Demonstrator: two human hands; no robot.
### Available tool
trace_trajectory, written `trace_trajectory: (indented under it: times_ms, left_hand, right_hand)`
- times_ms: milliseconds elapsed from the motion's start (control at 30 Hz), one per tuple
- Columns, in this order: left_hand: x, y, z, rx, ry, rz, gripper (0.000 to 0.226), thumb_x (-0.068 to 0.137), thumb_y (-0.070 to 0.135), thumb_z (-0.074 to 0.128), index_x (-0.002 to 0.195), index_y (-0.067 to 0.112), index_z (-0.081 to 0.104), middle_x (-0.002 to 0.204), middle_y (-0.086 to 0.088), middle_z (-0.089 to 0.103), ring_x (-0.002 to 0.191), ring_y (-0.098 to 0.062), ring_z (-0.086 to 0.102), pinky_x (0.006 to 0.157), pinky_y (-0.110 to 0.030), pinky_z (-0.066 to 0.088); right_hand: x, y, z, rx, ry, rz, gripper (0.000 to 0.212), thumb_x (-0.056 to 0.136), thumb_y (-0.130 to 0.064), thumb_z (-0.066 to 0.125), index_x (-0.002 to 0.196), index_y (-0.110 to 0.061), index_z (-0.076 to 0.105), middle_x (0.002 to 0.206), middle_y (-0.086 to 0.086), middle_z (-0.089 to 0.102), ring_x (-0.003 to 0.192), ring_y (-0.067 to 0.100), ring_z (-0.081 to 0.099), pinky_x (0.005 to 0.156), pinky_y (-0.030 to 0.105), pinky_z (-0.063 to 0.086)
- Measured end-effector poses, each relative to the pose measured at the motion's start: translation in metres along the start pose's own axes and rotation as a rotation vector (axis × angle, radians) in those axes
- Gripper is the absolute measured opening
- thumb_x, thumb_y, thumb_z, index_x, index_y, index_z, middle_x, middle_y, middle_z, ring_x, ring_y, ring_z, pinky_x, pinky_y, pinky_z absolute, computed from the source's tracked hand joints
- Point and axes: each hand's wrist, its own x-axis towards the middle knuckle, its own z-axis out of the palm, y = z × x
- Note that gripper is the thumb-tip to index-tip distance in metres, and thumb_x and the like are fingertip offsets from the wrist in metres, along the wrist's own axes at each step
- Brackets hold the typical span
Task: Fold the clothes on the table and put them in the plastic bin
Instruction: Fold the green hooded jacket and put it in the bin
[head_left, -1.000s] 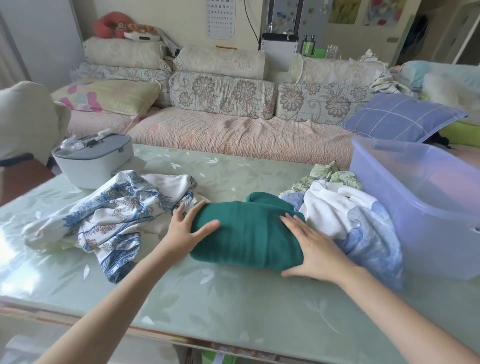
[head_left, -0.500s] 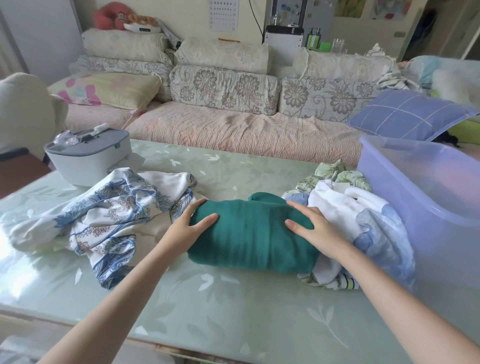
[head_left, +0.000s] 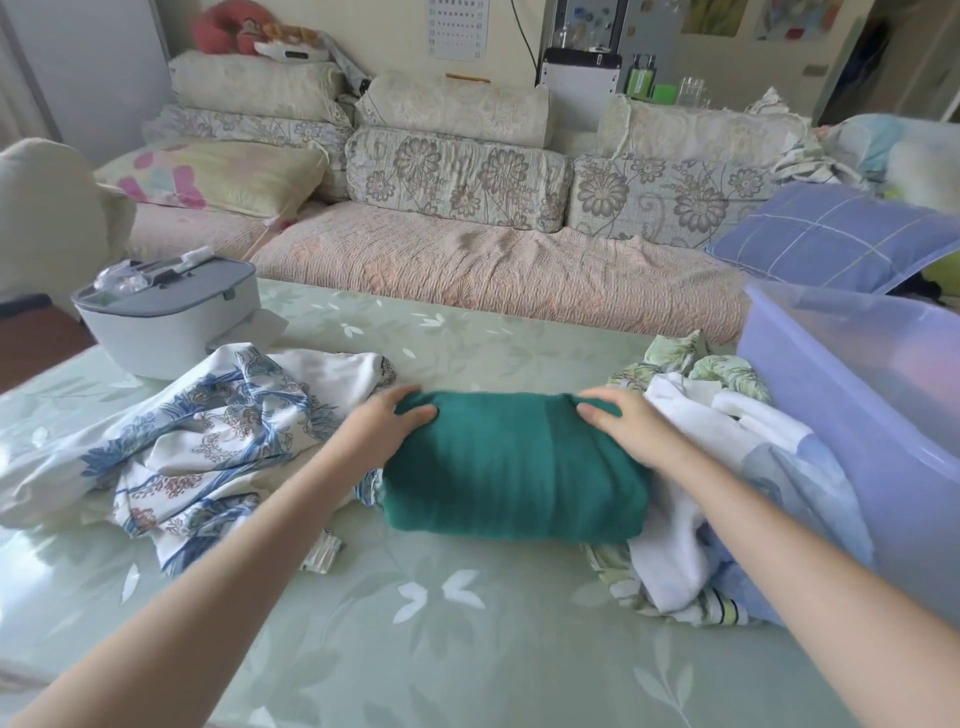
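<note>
A folded dark green garment (head_left: 511, 467) lies in the middle of the pale green table (head_left: 415, 623). My left hand (head_left: 382, 428) grips its left end, thumb on top and fingers curled round the far edge. My right hand (head_left: 621, 423) grips its right end in the same way. A crumpled white and blue floral garment (head_left: 208, 441) lies to the left. A heap of white, light blue and green-leaf clothes (head_left: 727, 467) lies to the right. The translucent purple plastic bin (head_left: 857, 405) stands at the right edge, behind that heap.
A grey and white lidded box (head_left: 166, 312) stands at the table's far left. Behind the table runs a sofa (head_left: 493, 270) with floral cushions and a blue checked pillow (head_left: 831, 239). A small striped piece of cloth (head_left: 324, 553) lies near my left forearm.
Both hands have slid from the near side of the green garment to its far corners and now curl round its ends. The camera has moved closer to the table.
</note>
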Motion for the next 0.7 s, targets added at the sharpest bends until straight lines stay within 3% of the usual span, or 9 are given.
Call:
trace_trajectory:
  times_ms: [100,300,400,500,600,700]
  left_hand:
    - [0.004,-0.016,0.011,0.039,-0.130,-0.091,0.051,0.094,0.043,0.051,0.141,0.027,0.039,0.138,-0.008,0.048,0.118,-0.025,0.051,0.095,-0.029,0.043]
    - [0.012,-0.018,0.010,0.219,-0.085,-0.087,0.055,0.094,0.052,0.042,0.144,0.030,0.034,0.145,-0.005,0.042,0.129,-0.026,0.043,0.100,-0.030,0.033]
    - [0.006,-0.018,0.010,0.222,-0.042,-0.112,0.060,0.092,0.054,0.044,0.146,0.031,0.030,0.147,-0.005,0.041,0.132,-0.027,0.040,0.103,-0.031,0.031]
    - [-0.002,-0.022,0.007,0.118,0.009,-0.143,0.073,0.087,0.058,0.051,0.148,0.027,0.025,0.147,-0.002,0.041,0.132,-0.026,0.042,0.104,-0.033,0.034]
    - [-0.012,-0.022,0.005,0.020,0.056,-0.172,0.093,0.076,0.068,0.057,0.150,0.029,0.016,0.146,0.000,0.042,0.128,-0.025,0.046,0.101,-0.036,0.040]
    - [-0.024,-0.014,0.009,0.084,0.103,-0.162,0.086,0.085,0.060,0.052,0.151,0.032,0.004,0.146,-0.001,0.042,0.124,-0.030,0.048,0.087,-0.033,0.044]
  right_hand:
    - [0.007,0.016,0.015,0.005,-0.094,0.131,0.029,0.095,-0.036,0.052,0.117,-0.021,0.062,0.119,0.000,0.063,0.115,0.016,0.055,0.105,0.032,0.039]
    - [0.002,0.014,0.011,-0.048,-0.132,0.173,0.042,0.097,-0.045,0.042,0.132,-0.023,0.050,0.132,-0.001,0.054,0.125,0.017,0.047,0.105,0.027,0.032]
    - [-0.008,0.008,0.001,0.035,-0.131,0.215,0.065,0.094,-0.057,0.035,0.150,-0.031,0.016,0.153,-0.005,0.026,0.143,0.018,0.023,0.117,0.035,0.018]
    - [-0.029,-0.005,-0.011,0.221,-0.145,0.256,0.088,0.074,-0.082,0.039,0.144,-0.053,-0.005,0.159,-0.010,0.003,0.146,0.013,0.006,0.119,0.044,0.009]
    - [-0.056,-0.014,-0.012,0.112,-0.263,0.167,0.107,0.055,-0.090,0.050,0.139,-0.061,-0.010,0.158,-0.011,-0.010,0.145,0.009,-0.010,0.119,0.044,0.004]
    - [-0.071,-0.013,-0.004,-0.038,-0.322,0.068,0.102,0.059,-0.073,0.065,0.140,-0.062,0.005,0.158,0.001,-0.010,0.145,0.012,-0.012,0.120,0.038,0.007]
